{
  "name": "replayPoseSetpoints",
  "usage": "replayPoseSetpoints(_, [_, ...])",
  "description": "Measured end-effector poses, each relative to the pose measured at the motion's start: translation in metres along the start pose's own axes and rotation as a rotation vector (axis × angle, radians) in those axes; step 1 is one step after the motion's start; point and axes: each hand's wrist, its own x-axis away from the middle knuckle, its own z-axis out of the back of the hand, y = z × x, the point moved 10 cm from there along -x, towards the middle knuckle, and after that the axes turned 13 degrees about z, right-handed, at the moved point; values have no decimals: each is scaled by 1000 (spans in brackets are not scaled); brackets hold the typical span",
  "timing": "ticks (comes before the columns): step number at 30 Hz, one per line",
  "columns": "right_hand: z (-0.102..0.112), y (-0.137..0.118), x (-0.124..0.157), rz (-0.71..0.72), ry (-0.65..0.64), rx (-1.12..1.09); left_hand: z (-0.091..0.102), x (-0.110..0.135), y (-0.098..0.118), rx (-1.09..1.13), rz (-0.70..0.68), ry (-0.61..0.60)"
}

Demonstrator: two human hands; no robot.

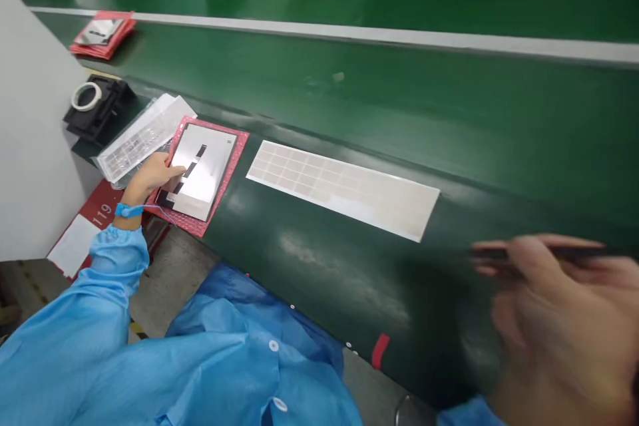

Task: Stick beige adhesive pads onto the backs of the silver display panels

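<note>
My left hand (152,176) is at the left edge of a flat silvery display panel (212,160) with a black strip down its middle. The thumb presses on the panel's face, and the other fingers are partly hidden at its edge. Under the panel lies a pink bubble-wrap sheet (241,140). My right hand (564,319), smeared by motion, is raised over the bench at the right. Its fingers are closed around a thin dark tool (582,252) whose kind the blur hides. Between the hands, a pale sticker sheet (394,203) with rows of rectangular labels lies flat.
More label sheets in clear plastic (132,150) lie left of the panel, near a black fixture (94,116) with a white tape roll (86,96). Pink-wrapped panels (102,34) sit farther back. A white partition (34,133) borders the left. Red tape (380,351) marks the bench's front edge.
</note>
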Motion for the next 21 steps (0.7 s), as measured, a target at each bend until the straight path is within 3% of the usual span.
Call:
replayPoseSetpoints(2, [-13, -1, -17, 22, 27, -14, 1, 12, 18, -103, -23, 209])
replayPoseSetpoints(3, [-22, 2, -25, 24, 17, -22, -7, 26, 35, -154, -86, 319])
replayPoseSetpoints(4, [-30, 6, -31, 27, 1, -27, -21, 46, 60, -220, -200, 456])
replayPoseSetpoints(5, [-37, 10, -36, 33, -23, -30, -53, 71, 92, -301, -398, 492])
replayPoseSetpoints(6, [-42, 14, -39, 42, -52, -30, -98, 98, 123, -334, -622, 412])
replayPoseSetpoints(8, [-43, 20, -43, 67, -84, -13, -196, 161, 172, -381, -1086, 114])
replayPoseSetpoints(10, [-38, 24, -43, 94, -93, 9, -262, 196, 196, -402, -1236, -25])
replayPoseSetpoints(11, [-36, 24, -43, 112, -102, 10, -283, 205, 203, -412, -1266, -48])
replayPoseSetpoints(14, [-33, 16, -42, 203, -146, -12, -307, 208, 211, -416, -1253, -53])
replayPoseSetpoints(17, [-34, 7, -42, 283, -168, -22, -303, 201, 208, -419, -1228, -83])
replayPoseSetpoints(21, [-32, 6, -46, 278, -142, 12, -298, 198, 208, -433, -1200, -96])
